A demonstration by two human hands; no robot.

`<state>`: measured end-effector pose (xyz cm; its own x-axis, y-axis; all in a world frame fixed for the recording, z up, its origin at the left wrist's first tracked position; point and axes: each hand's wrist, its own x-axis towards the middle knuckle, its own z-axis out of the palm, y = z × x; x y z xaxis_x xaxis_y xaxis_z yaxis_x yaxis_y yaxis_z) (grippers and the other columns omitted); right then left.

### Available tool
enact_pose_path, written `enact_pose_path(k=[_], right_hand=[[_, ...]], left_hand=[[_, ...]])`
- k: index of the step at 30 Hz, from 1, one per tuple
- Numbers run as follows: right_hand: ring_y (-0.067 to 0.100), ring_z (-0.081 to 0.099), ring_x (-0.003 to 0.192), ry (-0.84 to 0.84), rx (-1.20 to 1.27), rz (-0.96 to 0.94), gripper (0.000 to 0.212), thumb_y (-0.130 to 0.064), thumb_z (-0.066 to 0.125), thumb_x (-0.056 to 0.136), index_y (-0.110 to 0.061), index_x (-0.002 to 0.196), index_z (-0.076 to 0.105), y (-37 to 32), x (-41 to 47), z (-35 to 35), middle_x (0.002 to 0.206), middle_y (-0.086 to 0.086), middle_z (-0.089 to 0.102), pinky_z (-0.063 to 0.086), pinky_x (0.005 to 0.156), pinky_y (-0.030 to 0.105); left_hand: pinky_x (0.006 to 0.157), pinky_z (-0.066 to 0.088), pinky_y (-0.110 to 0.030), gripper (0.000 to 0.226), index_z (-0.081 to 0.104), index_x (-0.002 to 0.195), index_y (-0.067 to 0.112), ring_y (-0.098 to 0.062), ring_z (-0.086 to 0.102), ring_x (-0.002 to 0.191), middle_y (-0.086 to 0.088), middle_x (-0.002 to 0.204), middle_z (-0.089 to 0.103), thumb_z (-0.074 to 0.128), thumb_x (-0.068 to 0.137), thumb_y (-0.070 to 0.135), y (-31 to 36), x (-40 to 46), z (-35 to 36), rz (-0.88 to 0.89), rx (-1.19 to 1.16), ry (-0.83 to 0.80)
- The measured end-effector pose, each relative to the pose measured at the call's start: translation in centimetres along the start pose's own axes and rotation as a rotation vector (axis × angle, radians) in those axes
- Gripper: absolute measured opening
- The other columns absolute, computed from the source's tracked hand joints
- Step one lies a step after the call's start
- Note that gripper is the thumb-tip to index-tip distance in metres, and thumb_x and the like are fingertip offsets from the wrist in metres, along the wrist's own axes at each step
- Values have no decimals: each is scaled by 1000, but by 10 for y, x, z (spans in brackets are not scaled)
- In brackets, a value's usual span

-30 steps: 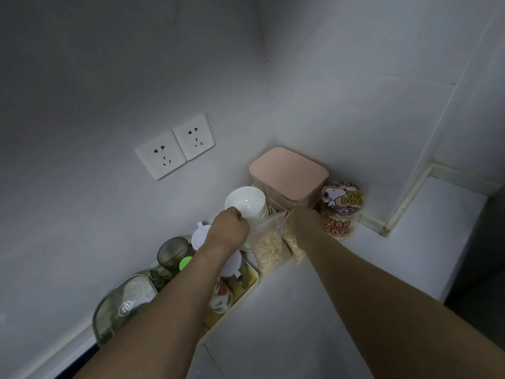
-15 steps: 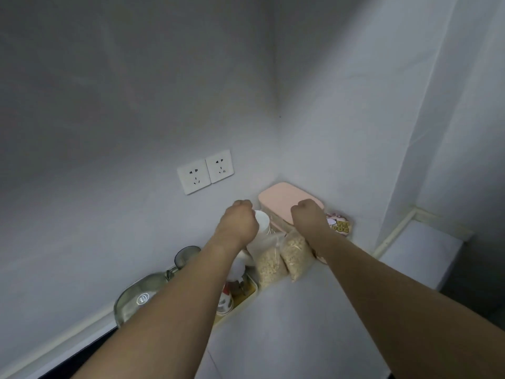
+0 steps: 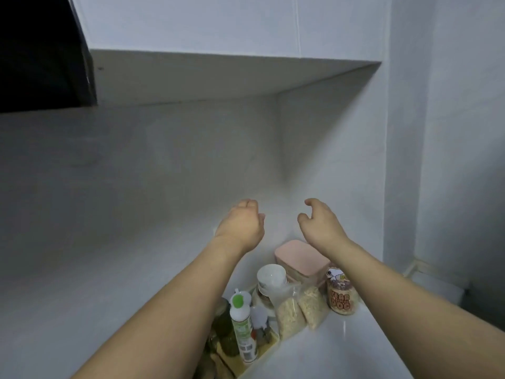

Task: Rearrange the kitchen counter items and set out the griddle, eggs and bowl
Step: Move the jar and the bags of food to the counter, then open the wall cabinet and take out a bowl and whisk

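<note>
Both hands are raised in front of the white wall corner, well above the counter items. My left hand (image 3: pixel 241 225) and my right hand (image 3: pixel 319 222) have loosely curled fingers and hold nothing. Below them a white bowl (image 3: pixel 271 275) sits stacked on other ware beside a pink-lidded box (image 3: pixel 299 259). Two clear bags of oats (image 3: pixel 300 307) lean in front of the bowl. No griddle or eggs show in this view.
A cartoon-printed jar (image 3: pixel 341 295) stands right of the bags. A white squeeze bottle with a green cap (image 3: pixel 241 321) and dark jars stand in a yellow tray (image 3: pixel 262 354). An overhead cabinet underside (image 3: pixel 218 75) juts out above. White counter (image 3: pixel 341 351) lies at lower right.
Both hands let go of the oat bags and rose upward, away from the counter. The view tilted up, bringing the cabinet underside into sight.
</note>
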<state>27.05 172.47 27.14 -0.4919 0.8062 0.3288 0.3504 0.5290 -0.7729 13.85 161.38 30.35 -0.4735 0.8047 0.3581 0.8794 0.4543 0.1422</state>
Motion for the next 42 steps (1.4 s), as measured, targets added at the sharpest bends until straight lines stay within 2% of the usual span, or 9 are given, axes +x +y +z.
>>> enact_pose_path(k=[7, 11, 16, 20, 24, 29, 35, 39, 42], right_hand=[[26, 37, 135, 71, -57, -117, 51, -17, 42, 94, -7, 144, 35, -52, -27, -55, 148, 11, 36, 30, 109, 32], [22, 33, 138, 127, -76, -229, 51, -16, 41, 95, -6, 144, 34, -87, -38, -94, 151, 9, 33, 25, 110, 28], [23, 33, 138, 204, -67, -306, 51, -17, 44, 95, -7, 144, 34, -123, -34, -132, 152, 8, 32, 26, 111, 30], [26, 34, 137, 260, -88, -338, 52, -17, 44, 93, -5, 143, 35, -148, -24, -168, 150, 12, 34, 26, 113, 33], [25, 32, 139, 274, -97, -387, 54, -18, 42, 95, -7, 146, 31, -175, -8, -204, 153, 10, 30, 25, 115, 34], [24, 31, 139, 328, -105, -472, 55, -19, 38, 96, -9, 149, 26, -214, 22, -250, 155, 6, 25, 28, 114, 37], [24, 38, 132, 278, -68, -522, 56, -22, 37, 96, -12, 149, 25, -233, 56, -256, 155, 3, 24, 34, 108, 38], [24, 39, 131, 185, 89, -465, 57, -21, 38, 95, -13, 149, 23, -227, 78, -241, 155, 4, 22, 39, 104, 39], [26, 46, 125, 141, 178, -459, 58, -19, 38, 94, -13, 149, 22, -220, 98, -235, 154, 5, 22, 42, 100, 37]], left_hand=[[112, 21, -32, 43, 40, 137, 1, -31, 32, 137, -18, 146, 38, 35, 103, 27, 28, -28, -77, 147, 107, 105], [114, 17, -32, 45, 37, 140, 2, -28, 29, 140, -16, 150, 35, 33, 104, 27, 49, -37, -135, 230, 162, 195], [109, 23, -33, 40, 42, 135, 1, -30, 35, 133, -16, 144, 41, 34, 104, 26, 81, -38, -187, 287, 202, 306], [97, 33, -35, 30, 49, 119, 2, -31, 43, 122, -14, 128, 49, 37, 102, 24, 106, -26, -229, 333, 248, 378], [99, 33, -33, 34, 47, 125, 2, -29, 41, 126, -11, 134, 47, 35, 103, 23, 126, -5, -290, 344, 333, 489], [92, 37, -33, 33, 47, 127, 4, -27, 44, 123, -8, 134, 47, 34, 103, 23, 146, 19, -360, 293, 371, 619], [101, 40, -37, 38, 43, 134, 8, -23, 39, 130, -5, 142, 43, 36, 102, 27, 155, 47, -380, 243, 451, 597], [104, 37, -34, 39, 41, 139, 14, -19, 35, 135, 0, 147, 40, 38, 102, 26, 158, 66, -377, 251, 484, 538], [103, 39, -37, 36, 43, 136, 14, -21, 36, 133, 0, 143, 44, 37, 102, 25, 167, 89, -380, 236, 517, 519]])
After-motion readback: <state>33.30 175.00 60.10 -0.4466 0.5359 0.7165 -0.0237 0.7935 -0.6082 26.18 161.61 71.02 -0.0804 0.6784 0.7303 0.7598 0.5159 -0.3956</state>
